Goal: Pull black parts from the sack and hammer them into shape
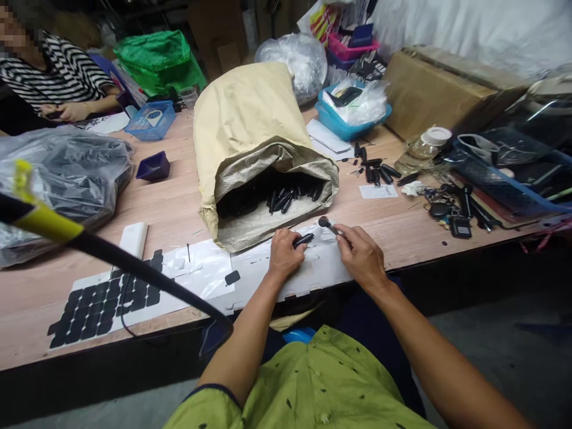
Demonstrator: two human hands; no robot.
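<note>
My left hand (pixel 285 252) is closed round a small black plastic part (pixel 303 240) that sticks out to the right of its fingers. My right hand (pixel 361 254) pinches a thin black tool with a round head (pixel 325 223). Both hands rest on white backing sheets (pixel 250 271) at the near edge of the wooden table (pixel 170 202). Just beyond them a tan woven sack (pixel 250 131) lies on its side, its mouth open towards me and full of black parts (pixel 281 199).
A sheet of black adhesive pads (pixel 100 304) lies at the left, crossed by a black cable with yellow tape (pixel 49 223). A clear bag of dark parts (pixel 62 179) sits far left. Loose black parts (pixel 378 170), blue trays and a cardboard box stand right. A person in stripes sits at the back left.
</note>
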